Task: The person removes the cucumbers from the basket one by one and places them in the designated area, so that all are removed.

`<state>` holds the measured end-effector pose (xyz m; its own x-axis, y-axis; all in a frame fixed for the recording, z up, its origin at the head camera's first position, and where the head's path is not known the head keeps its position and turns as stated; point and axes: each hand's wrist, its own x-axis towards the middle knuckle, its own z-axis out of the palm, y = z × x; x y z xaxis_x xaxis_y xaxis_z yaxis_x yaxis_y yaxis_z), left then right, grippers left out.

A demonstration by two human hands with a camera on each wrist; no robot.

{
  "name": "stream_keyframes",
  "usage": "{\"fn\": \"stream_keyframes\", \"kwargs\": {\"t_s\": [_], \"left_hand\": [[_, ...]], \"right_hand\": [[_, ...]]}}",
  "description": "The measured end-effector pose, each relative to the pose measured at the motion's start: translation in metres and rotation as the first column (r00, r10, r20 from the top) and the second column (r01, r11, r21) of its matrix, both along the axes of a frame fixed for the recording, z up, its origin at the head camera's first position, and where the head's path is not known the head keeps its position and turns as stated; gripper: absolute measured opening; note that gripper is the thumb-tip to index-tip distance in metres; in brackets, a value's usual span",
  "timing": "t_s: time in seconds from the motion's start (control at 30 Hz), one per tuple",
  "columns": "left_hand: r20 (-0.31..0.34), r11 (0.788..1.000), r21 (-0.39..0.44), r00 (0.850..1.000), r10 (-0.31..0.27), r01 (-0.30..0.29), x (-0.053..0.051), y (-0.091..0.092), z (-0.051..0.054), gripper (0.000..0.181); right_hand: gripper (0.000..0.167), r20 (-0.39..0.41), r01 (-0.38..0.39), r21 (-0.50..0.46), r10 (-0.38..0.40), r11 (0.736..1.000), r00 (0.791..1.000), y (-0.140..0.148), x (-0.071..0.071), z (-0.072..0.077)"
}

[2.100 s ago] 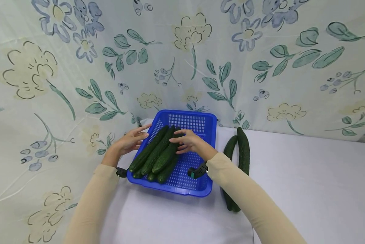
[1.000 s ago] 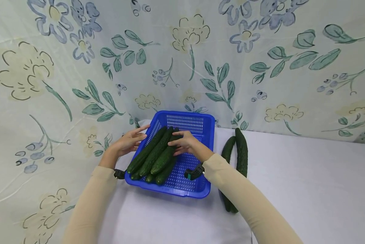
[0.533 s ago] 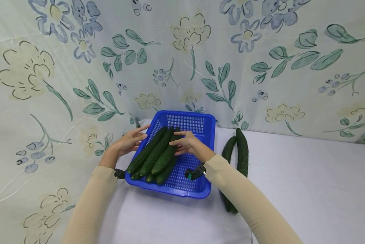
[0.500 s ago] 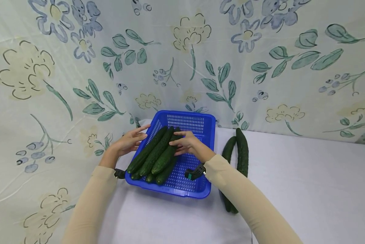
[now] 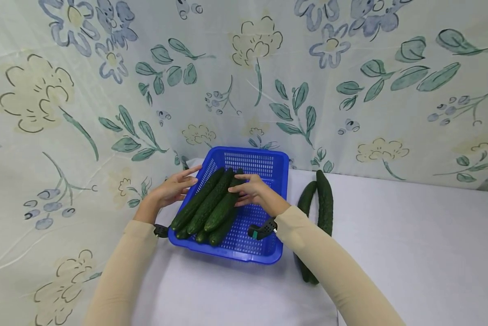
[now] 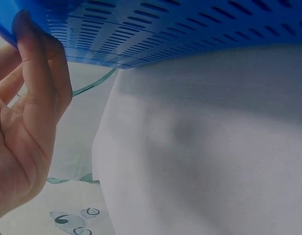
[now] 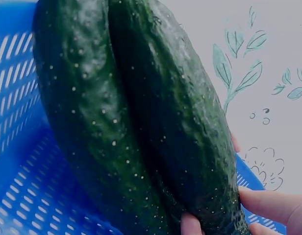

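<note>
Head view, centre and a little low in the frame: a blue plastic basket [image 5: 249, 164] sits with several dark green cucumbers [image 5: 199, 203] heaped along its left half, all slanting from lower left to upper right. The right hand [image 5: 257, 190] reaches over the basket from the right, its grip clamped on the far part of the top cucumber [image 5: 219, 213] at the right of the heap — digits on either side of it. Right wrist view gives two bumpy cucumbers across the middle of the frame, with fingers against the right-hand one at lower right and another fingertip at its bottom edge.

The left hand [image 5: 172, 188] is at the basket's left rim, its fingers apart and loosely extended, touching the blue plastic; left wrist view has a fingertip meeting the basket at upper left.

Two loose cucumbers [image 5: 326, 199] lie on the white tabletop [image 5: 415, 244] just right of the basket, partly hidden by the beige right sleeve [image 5: 333, 267]. A black band [image 5: 161, 231] shows at the left wrist — a similar one at the right. Flowered cloth [image 5: 244, 90] fills the upper frame.
</note>
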<state>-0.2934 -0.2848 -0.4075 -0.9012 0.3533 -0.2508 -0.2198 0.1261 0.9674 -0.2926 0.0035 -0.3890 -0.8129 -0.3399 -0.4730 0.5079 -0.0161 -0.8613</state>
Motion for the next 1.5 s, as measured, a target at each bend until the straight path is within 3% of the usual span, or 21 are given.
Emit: {"fn": "stream_keyframes", "kwargs": {"t_s": [0.67,1.5], "left_hand": [[0.008,1.000,0.008,1.000,0.010,-0.010,0.001,0.002,0.001,0.058],[-0.019,1.000,0.009,1.000,-0.017,0.018,0.001,-0.001,0.000,0.059]], "right_hand": [[0.068,-0.015,-0.013,-0.023,0.013,1.000,1.000,0.011,0.012,0.018],[0.067,-0.154,-0.075,-0.035,0.069,0.997,0.986,0.057,0.028,0.049]]}}
